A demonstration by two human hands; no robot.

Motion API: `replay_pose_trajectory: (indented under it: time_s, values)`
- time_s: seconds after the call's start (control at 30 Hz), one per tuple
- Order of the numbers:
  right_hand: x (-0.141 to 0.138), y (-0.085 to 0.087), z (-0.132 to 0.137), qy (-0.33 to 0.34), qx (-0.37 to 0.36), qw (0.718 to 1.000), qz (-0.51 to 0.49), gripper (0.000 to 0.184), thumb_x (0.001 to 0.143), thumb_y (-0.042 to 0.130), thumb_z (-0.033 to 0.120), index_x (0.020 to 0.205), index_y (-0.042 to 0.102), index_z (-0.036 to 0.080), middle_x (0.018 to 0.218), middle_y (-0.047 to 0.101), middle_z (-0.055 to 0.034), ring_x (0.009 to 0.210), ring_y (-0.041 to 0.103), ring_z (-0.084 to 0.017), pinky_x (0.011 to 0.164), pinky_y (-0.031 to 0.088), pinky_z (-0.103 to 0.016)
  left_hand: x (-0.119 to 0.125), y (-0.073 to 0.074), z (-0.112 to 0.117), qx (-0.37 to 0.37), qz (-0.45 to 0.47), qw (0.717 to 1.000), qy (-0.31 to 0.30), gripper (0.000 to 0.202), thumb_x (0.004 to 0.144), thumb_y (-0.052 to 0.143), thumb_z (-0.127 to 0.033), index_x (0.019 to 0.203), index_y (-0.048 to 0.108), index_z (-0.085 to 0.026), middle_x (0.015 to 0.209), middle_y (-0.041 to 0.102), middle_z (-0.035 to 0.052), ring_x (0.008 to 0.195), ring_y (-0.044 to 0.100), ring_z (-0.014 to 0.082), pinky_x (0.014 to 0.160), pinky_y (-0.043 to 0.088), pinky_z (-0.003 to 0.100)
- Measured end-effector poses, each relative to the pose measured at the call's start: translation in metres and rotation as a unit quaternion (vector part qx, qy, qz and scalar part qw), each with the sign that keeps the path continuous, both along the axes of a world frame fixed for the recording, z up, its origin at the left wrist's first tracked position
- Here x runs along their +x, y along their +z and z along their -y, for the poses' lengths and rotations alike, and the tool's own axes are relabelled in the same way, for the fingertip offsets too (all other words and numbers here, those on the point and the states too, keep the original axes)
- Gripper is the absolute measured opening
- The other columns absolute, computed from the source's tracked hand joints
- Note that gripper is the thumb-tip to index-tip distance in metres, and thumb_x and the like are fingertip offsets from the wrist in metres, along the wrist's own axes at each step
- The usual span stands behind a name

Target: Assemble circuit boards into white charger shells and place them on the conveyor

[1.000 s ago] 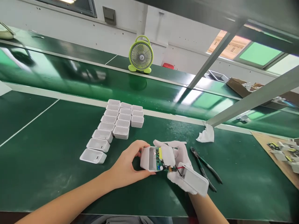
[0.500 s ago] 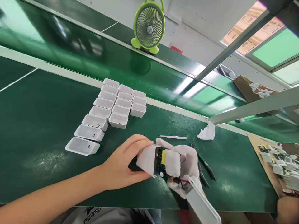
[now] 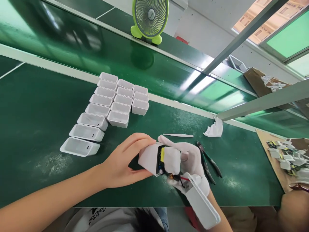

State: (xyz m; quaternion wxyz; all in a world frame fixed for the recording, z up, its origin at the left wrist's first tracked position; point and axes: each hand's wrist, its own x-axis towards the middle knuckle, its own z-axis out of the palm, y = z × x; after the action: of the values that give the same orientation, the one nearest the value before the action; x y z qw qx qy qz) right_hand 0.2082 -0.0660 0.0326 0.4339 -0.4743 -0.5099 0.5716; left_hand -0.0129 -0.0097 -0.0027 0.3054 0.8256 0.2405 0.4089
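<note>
With our left hand [image 3: 118, 164], we pinch the white case [image 3: 148, 158] between thumb and fingers. Our gloved right hand [image 3: 194, 159] holds the circuit board [image 3: 161, 159] in curled fingers, at the case's opening; pliers [image 3: 202, 151] lie beside these fingers.

Your bench [image 3: 246, 190] has a green top, crossed at far left by a thin white line [image 3: 12, 70]. A pale rail [image 3: 48, 66] runs along its back edge. Beyond it you face a glossy green surface [image 3: 116, 64] bearing white reflections (the brightest streaks lie right of centre), then a green ledge [image 3: 183, 53] supporting a lime-green fan [image 3: 151, 14], cut off at the top. The wall [image 3: 214, 30] behind is white, with dark specks. At your upper right, a slanting grey post [image 3: 241, 38] crosses before a window [image 3: 285, 45] with a green pane.
</note>
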Motion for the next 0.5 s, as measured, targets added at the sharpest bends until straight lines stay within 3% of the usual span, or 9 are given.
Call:
replay_pose_trajectory:
  time_s: [0.13, 0.27, 0.5]
  values:
    - [0.002, 0.004, -0.010, 0.024, 0.025, 0.999, 0.006, 0.061, 0.071, 0.086, 0.066, 0.112, 0.059, 0.029, 0.130, 0.066, -0.0104, 0.119, 0.063, -0.037, 0.101, 0.055, -0.060, 0.000, -0.001, -0.002, 0.006, -0.002, 1.000, -0.011, 0.058, 0.085, 0.074, -0.022, 0.136, 0.047, -0.019, 0.122, 0.060, 0.0120, 0.111, 0.063, 0.0238, 0.096, 0.056, 0.033]
    - [0.001, 0.003, -0.007, 0.024, 0.040, 0.999, 0.005, 0.058, 0.076, 0.083, 0.065, 0.114, 0.060, 0.029, 0.135, 0.064, -0.0100, 0.126, 0.059, -0.037, 0.109, 0.049, -0.062, -0.001, 0.000, -0.002, 0.011, -0.005, 1.000, -0.011, 0.057, 0.085, 0.074, -0.019, 0.136, 0.047, -0.017, 0.122, 0.060, 0.0123, 0.111, 0.062, 0.0221, 0.098, 0.054, 0.032]
    - [0.002, -0.001, 0.002, 0.025, 0.068, 0.997, -0.020, 0.046, 0.087, 0.079, 0.050, 0.122, 0.054, 0.033, 0.146, 0.056, -0.0082, 0.121, 0.064, -0.034, 0.101, 0.056, -0.060, 0.001, 0.002, -0.002, 0.025, -0.008, 1.000, -0.015, 0.056, 0.086, 0.073, -0.021, 0.134, 0.046, -0.017, 0.120, 0.060, 0.0131, 0.110, 0.061, 0.0233, 0.095, 0.055, 0.034]
